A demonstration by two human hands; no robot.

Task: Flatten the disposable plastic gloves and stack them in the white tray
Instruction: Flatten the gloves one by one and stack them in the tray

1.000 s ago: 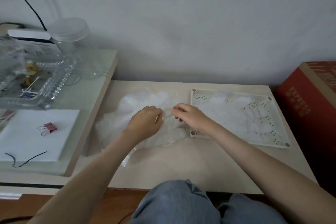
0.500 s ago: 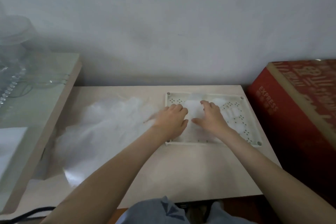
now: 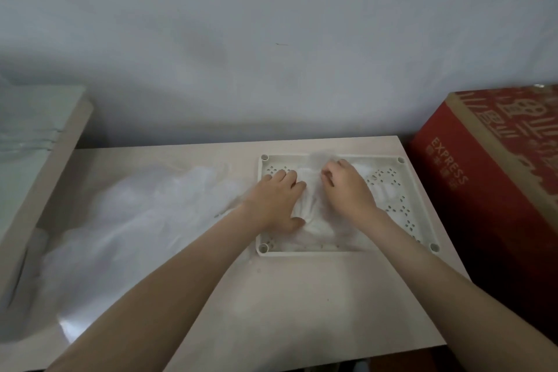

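Note:
The white perforated tray (image 3: 401,166) lies on the beige table, right of centre. Thin clear plastic gloves (image 3: 314,211) lie flat inside it. My left hand (image 3: 276,199) presses palm-down on the glove in the tray's left half, fingers fairly straight. My right hand (image 3: 347,187) rests on the same glove just to the right, its fingers bent at the tips against the plastic; whether they pinch it is unclear. A loose, crumpled heap of further clear gloves (image 3: 136,220) covers the table's left half.
A red cardboard box marked EXPRESS (image 3: 495,178) stands close against the table's right edge. A raised glass-topped shelf (image 3: 36,130) borders the left side. The wall runs right behind the table (image 3: 302,296).
Both hands carried a glove from the heap rightward into the tray and now press it down there. My view has swung right, dropping the shelf's clutter out of sight.

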